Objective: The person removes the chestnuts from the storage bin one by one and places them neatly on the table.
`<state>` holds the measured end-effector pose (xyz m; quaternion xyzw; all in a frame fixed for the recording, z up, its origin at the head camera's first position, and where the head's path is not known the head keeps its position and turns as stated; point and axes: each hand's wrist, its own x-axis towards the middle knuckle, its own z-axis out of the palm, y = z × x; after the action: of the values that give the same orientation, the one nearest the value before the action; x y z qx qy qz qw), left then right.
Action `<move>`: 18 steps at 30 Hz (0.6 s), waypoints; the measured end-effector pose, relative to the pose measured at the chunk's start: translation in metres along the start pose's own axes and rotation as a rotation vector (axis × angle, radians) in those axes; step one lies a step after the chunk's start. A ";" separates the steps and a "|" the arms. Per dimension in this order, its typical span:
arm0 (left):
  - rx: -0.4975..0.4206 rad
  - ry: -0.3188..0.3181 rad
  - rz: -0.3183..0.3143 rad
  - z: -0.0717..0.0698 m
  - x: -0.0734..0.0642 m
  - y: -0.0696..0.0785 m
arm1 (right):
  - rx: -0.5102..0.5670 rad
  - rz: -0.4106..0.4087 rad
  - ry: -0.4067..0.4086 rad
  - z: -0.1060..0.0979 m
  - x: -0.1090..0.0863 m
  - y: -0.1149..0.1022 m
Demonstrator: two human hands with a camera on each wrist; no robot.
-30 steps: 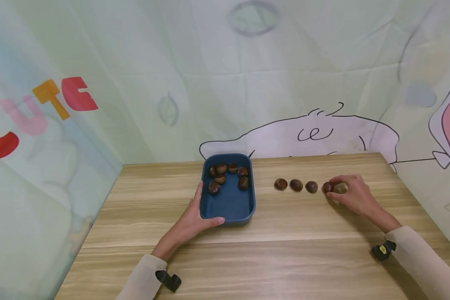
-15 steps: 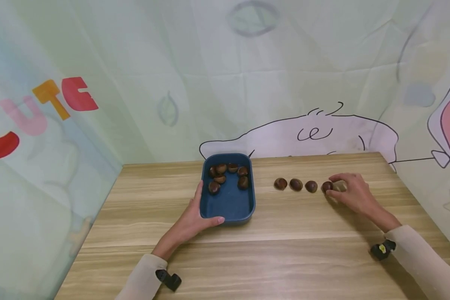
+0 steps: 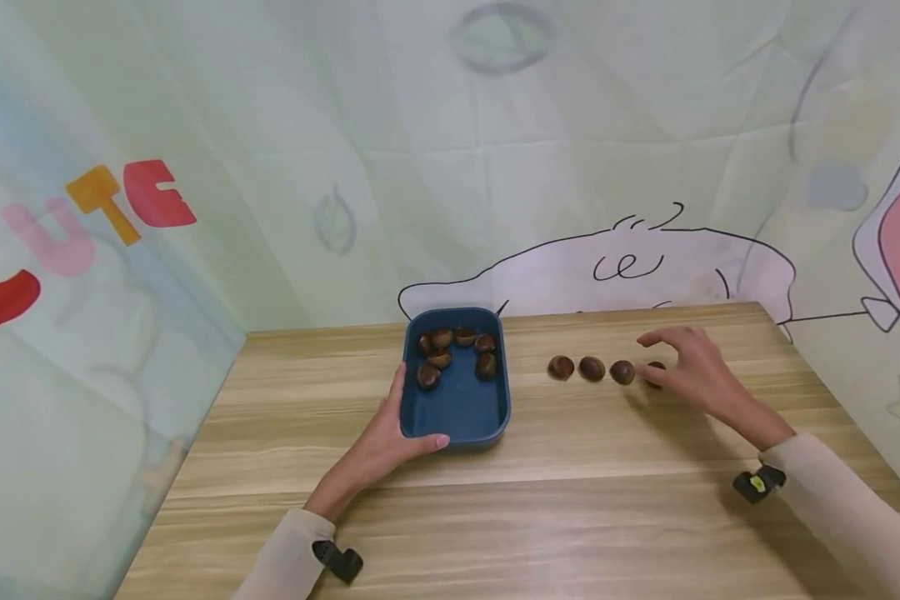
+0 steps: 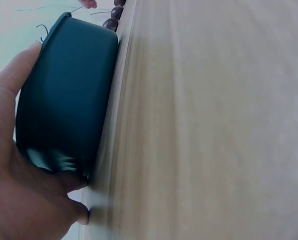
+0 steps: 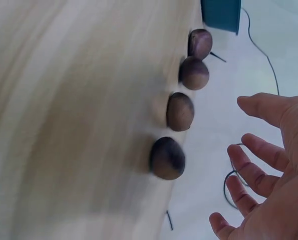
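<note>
My left hand (image 3: 384,439) grips the near left corner of a dark blue rectangular box (image 3: 456,413), thumb along the near side and fingers on the left side. Several brown chestnuts (image 3: 429,376) lie inside, mostly toward the far end. Right of the box, several more chestnuts (image 3: 592,369) form a row on the table. My right hand (image 3: 696,377) hovers over the row's right end with thumb and fingers spread. In the right wrist view it holds nothing and stands apart from the end chestnut (image 5: 168,159), which the head view shows partly hidden behind the thumb.
The wooden table (image 3: 540,517) ends at a pale printed cloth backdrop (image 3: 270,167) behind the box and the row. Black wrist cameras (image 3: 337,562) are strapped over both sleeves (image 3: 288,554).
My right hand has let go of the end chestnut, spread its fingers and risen slightly to the left. That chestnut stays in the row. The left hand and box have not moved.
</note>
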<state>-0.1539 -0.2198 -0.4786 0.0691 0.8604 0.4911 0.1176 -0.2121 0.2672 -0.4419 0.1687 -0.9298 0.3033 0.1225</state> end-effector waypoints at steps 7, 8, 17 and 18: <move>0.007 0.004 -0.002 0.000 -0.001 0.000 | -0.007 -0.055 -0.017 0.002 0.012 -0.014; 0.006 0.004 -0.001 0.000 -0.001 0.000 | -0.010 -0.074 -0.010 0.003 0.014 -0.015; -0.001 -0.001 0.005 0.001 0.000 0.000 | -0.006 -0.093 -0.048 0.010 0.027 -0.035; 0.001 -0.001 0.005 0.001 0.000 0.000 | -0.007 -0.091 -0.059 0.011 0.028 -0.037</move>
<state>-0.1535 -0.2191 -0.4790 0.0714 0.8605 0.4908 0.1167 -0.2246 0.2258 -0.4219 0.2190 -0.9255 0.2890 0.1094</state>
